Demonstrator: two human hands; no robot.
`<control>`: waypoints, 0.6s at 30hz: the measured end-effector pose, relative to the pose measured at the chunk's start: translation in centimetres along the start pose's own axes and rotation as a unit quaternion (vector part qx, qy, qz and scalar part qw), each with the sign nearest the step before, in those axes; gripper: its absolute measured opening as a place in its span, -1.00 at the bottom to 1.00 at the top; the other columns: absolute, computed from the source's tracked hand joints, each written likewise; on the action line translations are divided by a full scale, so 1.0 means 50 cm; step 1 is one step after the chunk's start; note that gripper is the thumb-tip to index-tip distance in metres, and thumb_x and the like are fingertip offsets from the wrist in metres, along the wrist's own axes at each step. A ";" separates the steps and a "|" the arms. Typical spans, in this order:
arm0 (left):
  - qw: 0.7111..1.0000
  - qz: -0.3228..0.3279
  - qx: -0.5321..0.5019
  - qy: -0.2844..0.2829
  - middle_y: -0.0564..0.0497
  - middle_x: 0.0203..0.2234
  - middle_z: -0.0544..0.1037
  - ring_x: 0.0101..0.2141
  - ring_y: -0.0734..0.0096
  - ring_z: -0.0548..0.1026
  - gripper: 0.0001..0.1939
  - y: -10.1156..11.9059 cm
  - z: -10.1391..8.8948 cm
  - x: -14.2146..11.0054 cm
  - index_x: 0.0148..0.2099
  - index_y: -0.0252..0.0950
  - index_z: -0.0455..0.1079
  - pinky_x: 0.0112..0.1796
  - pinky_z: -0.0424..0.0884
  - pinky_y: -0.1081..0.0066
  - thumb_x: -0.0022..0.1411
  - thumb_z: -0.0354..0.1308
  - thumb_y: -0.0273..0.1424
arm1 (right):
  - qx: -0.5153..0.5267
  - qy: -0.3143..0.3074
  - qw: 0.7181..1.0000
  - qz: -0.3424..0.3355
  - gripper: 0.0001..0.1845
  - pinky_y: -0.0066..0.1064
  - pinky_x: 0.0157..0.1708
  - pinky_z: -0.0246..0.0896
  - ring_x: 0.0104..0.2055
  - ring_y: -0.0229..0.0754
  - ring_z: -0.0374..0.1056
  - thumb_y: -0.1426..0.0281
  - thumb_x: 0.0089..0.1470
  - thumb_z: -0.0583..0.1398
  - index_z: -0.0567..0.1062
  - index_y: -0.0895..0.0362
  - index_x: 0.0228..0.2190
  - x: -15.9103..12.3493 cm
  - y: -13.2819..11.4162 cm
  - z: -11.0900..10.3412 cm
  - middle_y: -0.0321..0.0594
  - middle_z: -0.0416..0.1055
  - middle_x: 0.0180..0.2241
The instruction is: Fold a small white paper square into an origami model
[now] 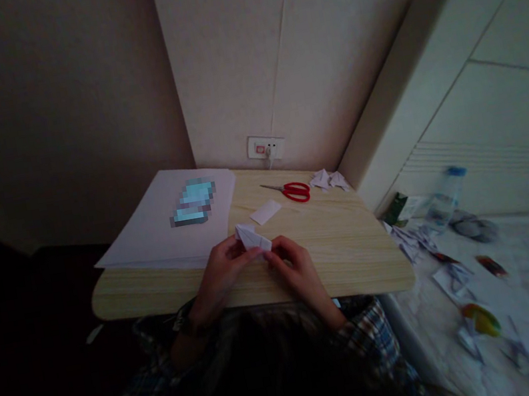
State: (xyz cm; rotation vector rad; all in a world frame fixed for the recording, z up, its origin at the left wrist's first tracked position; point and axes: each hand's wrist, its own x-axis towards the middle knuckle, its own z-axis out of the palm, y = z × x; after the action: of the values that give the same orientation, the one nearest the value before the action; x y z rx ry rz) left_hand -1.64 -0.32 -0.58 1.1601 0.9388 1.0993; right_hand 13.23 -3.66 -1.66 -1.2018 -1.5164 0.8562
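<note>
A small folded white paper piece (252,236) is pinched between both my hands above the near part of a light wooden table (342,239). My left hand (221,274) grips its left side with fingers closed; a watch sits on that wrist. My right hand (297,270) holds its right corner, fingers curled. Both sleeves are plaid.
A stack of white sheets (157,226) with a blurred blue item on it lies at the table's left. A small white paper rectangle (265,212), red-handled scissors (291,191) and crumpled paper bits (328,180) lie farther back. A wall socket (263,148) is behind. On the right, a bed holds a bottle (442,199) and paper scraps.
</note>
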 end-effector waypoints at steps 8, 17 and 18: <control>0.999 0.028 0.019 0.001 -0.02 -0.37 0.62 -0.24 0.21 0.52 -0.70 0.002 0.001 -0.004 -0.33 -0.35 0.49 -0.15 0.39 0.32 -0.11 0.35 -0.26 | -0.041 -0.005 0.999 -0.013 -0.81 -0.43 -0.37 0.19 -0.40 -0.23 0.30 0.29 0.12 0.08 0.40 0.12 -0.43 0.001 -0.002 0.000 -0.30 0.34 -0.50; 0.999 0.028 0.036 -0.005 0.03 -0.48 0.57 -0.34 0.29 0.48 -0.68 0.006 0.003 -0.001 -0.39 -0.34 0.49 -0.29 0.37 0.39 -0.11 0.34 -0.18 | -0.060 -0.010 0.998 -0.017 -0.79 -0.43 -0.37 0.18 -0.42 -0.23 0.30 0.31 0.12 0.10 0.39 0.12 -0.51 -0.001 -0.004 -0.003 -0.29 0.37 -0.51; 0.999 0.026 0.037 -0.008 0.03 -0.48 0.57 -0.36 0.31 0.47 -0.69 0.007 0.003 -0.001 -0.39 -0.34 0.48 -0.31 0.36 0.41 -0.10 0.33 -0.19 | -0.053 -0.006 0.998 -0.018 -0.79 -0.43 -0.37 0.18 -0.42 -0.24 0.30 0.32 0.12 0.10 0.39 0.11 -0.52 -0.001 -0.004 -0.003 -0.30 0.37 -0.52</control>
State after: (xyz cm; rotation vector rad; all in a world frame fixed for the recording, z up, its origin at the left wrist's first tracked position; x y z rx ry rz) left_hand -1.56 -0.40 -0.19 1.2589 0.9480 1.1025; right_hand 13.33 -3.77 -1.43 -1.2437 -1.6054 0.7678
